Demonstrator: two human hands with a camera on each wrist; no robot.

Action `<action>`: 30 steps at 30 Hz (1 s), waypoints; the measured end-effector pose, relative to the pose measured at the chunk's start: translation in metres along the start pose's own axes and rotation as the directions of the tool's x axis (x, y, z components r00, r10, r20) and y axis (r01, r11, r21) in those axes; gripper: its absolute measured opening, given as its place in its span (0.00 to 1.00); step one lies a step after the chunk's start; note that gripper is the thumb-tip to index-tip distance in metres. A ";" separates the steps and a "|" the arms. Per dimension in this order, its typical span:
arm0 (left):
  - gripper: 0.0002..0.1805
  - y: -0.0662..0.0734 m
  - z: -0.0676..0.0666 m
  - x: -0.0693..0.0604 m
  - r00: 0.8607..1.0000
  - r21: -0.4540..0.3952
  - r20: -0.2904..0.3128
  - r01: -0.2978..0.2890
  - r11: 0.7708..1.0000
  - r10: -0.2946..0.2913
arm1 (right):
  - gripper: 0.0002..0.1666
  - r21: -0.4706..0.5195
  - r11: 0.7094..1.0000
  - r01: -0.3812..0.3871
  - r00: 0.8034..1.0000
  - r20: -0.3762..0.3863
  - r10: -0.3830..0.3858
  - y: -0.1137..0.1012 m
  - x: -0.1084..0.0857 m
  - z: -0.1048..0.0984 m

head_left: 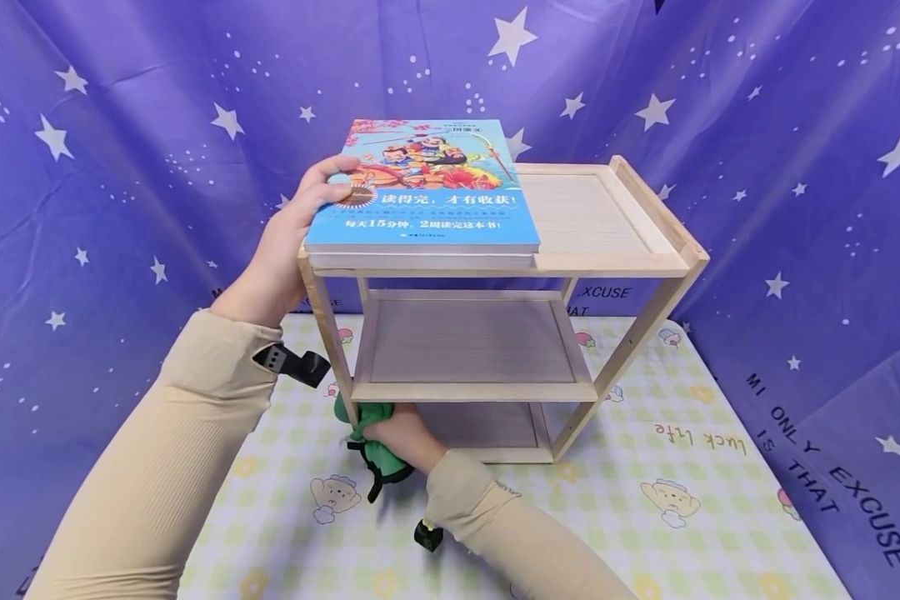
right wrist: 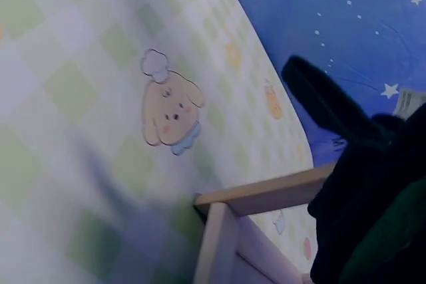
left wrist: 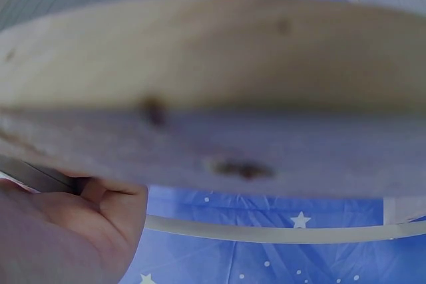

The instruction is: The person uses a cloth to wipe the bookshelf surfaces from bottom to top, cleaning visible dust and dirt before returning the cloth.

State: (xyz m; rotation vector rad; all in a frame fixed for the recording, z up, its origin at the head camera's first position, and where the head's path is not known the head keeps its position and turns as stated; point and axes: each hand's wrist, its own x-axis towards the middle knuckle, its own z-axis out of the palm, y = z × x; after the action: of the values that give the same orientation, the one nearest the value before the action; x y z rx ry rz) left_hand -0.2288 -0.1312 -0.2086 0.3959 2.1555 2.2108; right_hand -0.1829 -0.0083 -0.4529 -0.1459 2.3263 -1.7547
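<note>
Item: wooden shelf (head_left: pixel 472 392), three tiers, standing upright on a checked cloth (head_left: pixel 270 533).

Item: stacked books (head_left: pixel 427 218), lying flat on the left part of the shelf's top tier (uppermost cover blue, with illustrated riders).

Item: left hand (head_left: pixel 291 229), at the shelf's upper left corner. Forearm rises along the shelf's left side, wrist below the top tier; thumb and one finger, slightly apart, rest their tips on the cover's left edge. Remaining fingers hidden from the head view; whether they clamp anything, cannot tell.

Item: right hand (head_left: pixel 405 437), at the shelf's lower left front, below the middle tier. Forearm slants in from the shelf's front right; fingers close on a green cloth item (head_left: pixel 386 462) (black-edged, bunched, beside the shelf's front left leg). Fingertips concealed.

Item: purple star-patterned curtain (head_left: pixel 420 50), behind the shelf.
</note>
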 end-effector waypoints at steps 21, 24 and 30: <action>0.22 0.002 0.000 -0.001 1.000 0.002 0.010 -0.012 1.000 0.012 | 0.46 0.180 0.976 0.121 0.888 0.421 -0.188 -0.015 0.026 -0.032; 0.22 0.003 0.001 -0.001 1.000 -0.001 0.012 -0.012 1.000 0.012 | 0.44 0.184 0.966 0.179 0.858 0.451 -0.245 -0.018 0.029 -0.035; 0.22 0.002 0.000 -0.001 1.000 0.010 0.010 -0.001 1.000 0.001 | 0.41 0.208 0.959 0.194 0.824 0.495 -0.274 -0.025 0.029 -0.041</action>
State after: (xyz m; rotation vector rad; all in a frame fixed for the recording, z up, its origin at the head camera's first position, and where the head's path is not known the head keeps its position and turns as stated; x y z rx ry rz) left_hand -0.2279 -0.1319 -0.2069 0.4074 2.1626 2.1953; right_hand -0.2218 0.0167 -0.4217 -0.8100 1.8337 -1.7110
